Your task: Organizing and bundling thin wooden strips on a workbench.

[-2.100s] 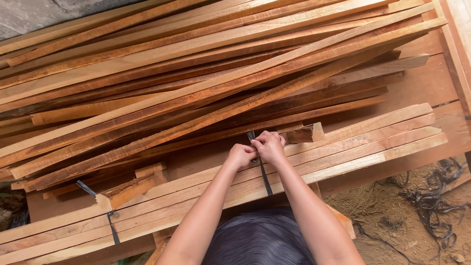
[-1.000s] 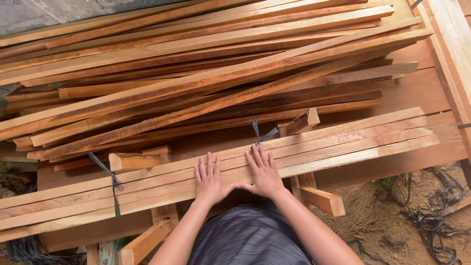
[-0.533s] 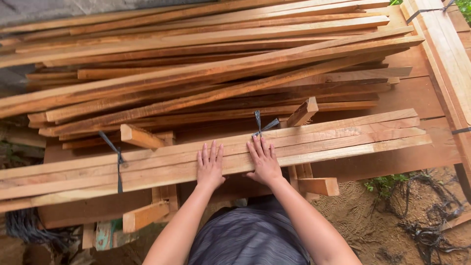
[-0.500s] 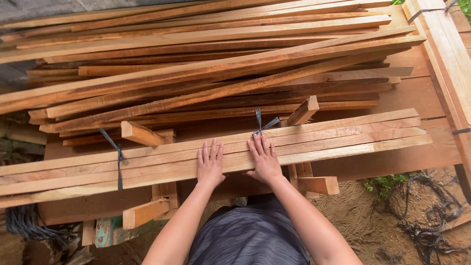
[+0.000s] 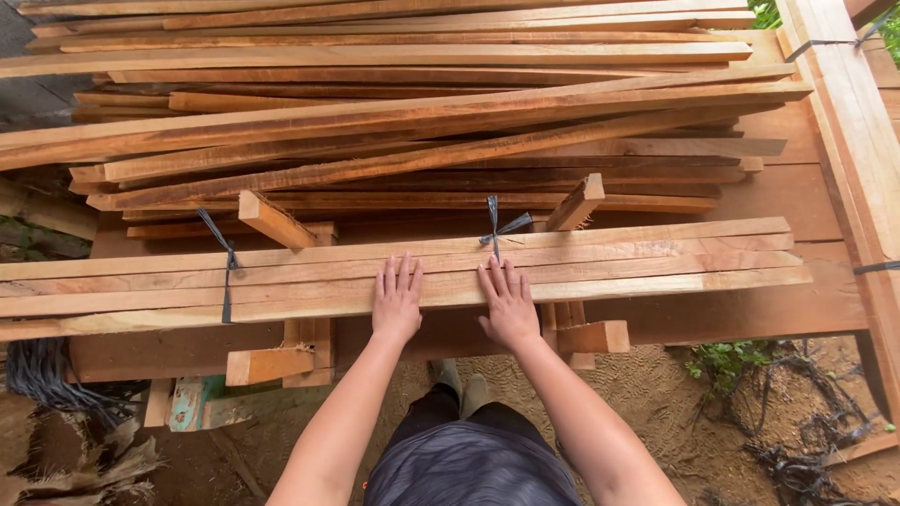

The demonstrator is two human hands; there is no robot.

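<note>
I see the left hand [image 5: 397,302] and the right hand [image 5: 507,305] lying flat, fingers spread and clamped on nothing, palms down on the bundle of slats [image 5: 600,262]. The bundle rests across the front edge of the wooden platform [image 5: 797,178], its long axis running left to right in the view. A dark strap [image 5: 494,225] binds it just beyond the right hand, another strap [image 5: 226,272] farther left.

Daylight falls evenly on an outdoor work spot. Sandy brown dirt ground [image 5: 656,403] fills the lower frame, with green weeds [image 5: 727,358] at lower right, tangled black strapping scraps [image 5: 806,450] beside them, and grey concrete [image 5: 37,94] at upper left.
</note>
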